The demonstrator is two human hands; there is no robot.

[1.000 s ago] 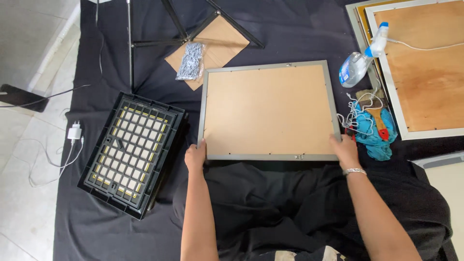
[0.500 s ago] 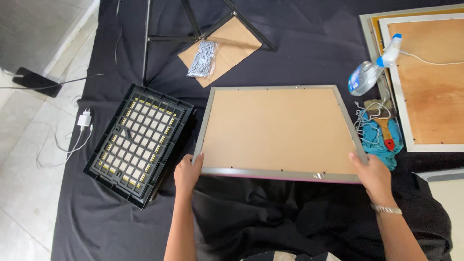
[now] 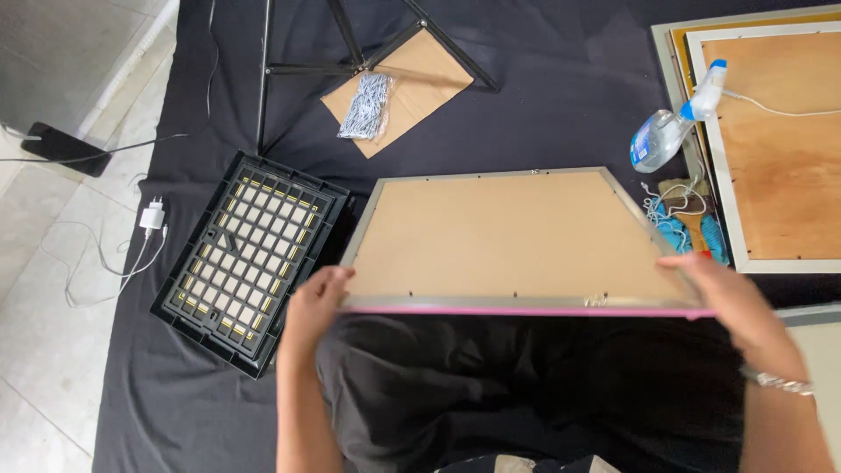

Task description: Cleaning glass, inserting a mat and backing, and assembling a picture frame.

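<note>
The left hand (image 3: 314,307) and right hand (image 3: 731,302) each clasp a near corner of the picture frame (image 3: 512,241), fingers curled under its edge. The frame is tilted, near edge raised over the lap, backing board up. A black grid tray (image 3: 250,258) lies left; a spray bottle (image 3: 670,131) stands right.

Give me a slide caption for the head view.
Both hands, left and right, tilt a picture frame back-side up over black cloth.

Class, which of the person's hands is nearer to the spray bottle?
Right. The right hand grips the frame's corner just below the spray bottle; the left hand holds the opposite corner.
</note>
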